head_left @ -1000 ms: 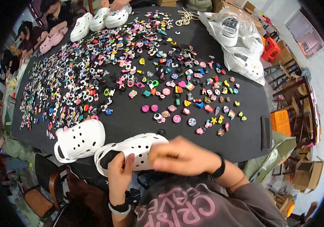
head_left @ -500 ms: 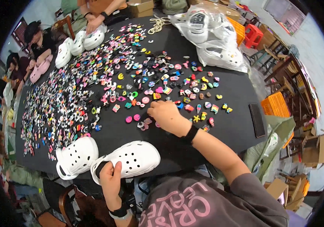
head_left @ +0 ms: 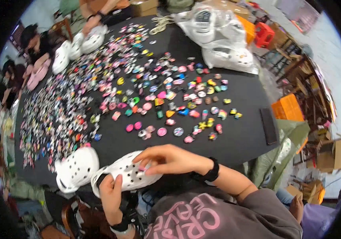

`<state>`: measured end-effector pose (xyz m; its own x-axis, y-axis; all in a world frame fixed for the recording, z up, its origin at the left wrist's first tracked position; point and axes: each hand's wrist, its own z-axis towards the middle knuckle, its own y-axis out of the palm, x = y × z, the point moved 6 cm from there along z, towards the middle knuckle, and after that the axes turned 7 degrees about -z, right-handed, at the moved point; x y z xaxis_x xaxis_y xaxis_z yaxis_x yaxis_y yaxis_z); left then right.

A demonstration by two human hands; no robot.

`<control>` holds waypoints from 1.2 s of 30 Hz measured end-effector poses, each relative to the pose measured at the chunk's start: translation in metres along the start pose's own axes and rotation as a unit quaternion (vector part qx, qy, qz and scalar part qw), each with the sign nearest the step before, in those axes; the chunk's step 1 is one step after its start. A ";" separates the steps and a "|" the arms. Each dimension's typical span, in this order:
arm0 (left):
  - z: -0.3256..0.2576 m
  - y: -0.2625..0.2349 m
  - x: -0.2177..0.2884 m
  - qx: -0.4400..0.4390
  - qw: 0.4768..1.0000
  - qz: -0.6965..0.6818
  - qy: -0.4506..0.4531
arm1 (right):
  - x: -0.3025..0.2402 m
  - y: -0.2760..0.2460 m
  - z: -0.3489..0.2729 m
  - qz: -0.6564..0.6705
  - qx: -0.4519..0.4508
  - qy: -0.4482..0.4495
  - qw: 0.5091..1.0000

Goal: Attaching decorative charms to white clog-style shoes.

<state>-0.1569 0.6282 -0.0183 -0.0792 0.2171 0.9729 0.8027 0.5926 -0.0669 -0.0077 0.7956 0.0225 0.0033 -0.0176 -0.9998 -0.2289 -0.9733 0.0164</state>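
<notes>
My left hand (head_left: 111,196) grips a white clog (head_left: 119,168) by its heel opening, thumb on the outside, at the near edge of the black table (head_left: 226,147). Over the holed top of that clog is my right hand (head_left: 172,160), fingers bent and brought together around a small pinkish shoe charm (head_left: 141,169), whose shape I cannot make out. A second white clog (head_left: 77,168) stands just to the left, touching or nearly touching the first. Beyond my right hand lie loose shoe charms, among them a round pink one (head_left: 161,132) and a round patterned one (head_left: 178,132).
A dense spread of colourful charms (head_left: 71,95) covers the table's left and middle. Bagged white clogs (head_left: 228,57) lie at the far right, a dark flat case (head_left: 268,126) near the right edge. Across the table, a person's hands (head_left: 92,24) hold a white clog (head_left: 94,40).
My right hand has come back from the loose charms to the clog, now with a small charm between its fingers. My left hand still holds the clog. The view has shifted slightly.
</notes>
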 end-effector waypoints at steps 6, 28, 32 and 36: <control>-0.010 0.006 0.021 -0.030 0.992 0.117 -0.023 | 0.021 -0.002 -0.005 0.005 0.024 0.033 0.999; -0.006 -0.008 0.003 -0.138 0.988 0.046 -0.053 | 0.012 0.042 0.027 -0.234 0.029 -0.055 0.970; -0.007 -0.007 0.005 -0.128 0.990 0.036 -0.048 | 0.007 0.040 0.027 -0.221 0.025 -0.085 0.971; -0.008 -0.005 0.001 -0.132 0.989 -0.001 -0.060 | 0.006 0.046 0.029 -0.296 0.010 -0.087 0.951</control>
<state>-0.1559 0.6194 -0.0151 -0.1378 0.3166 0.9385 0.9275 0.3736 0.0102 -0.0461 0.7577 0.0174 -0.0234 0.5715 -0.8203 -0.2556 -0.7967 -0.5477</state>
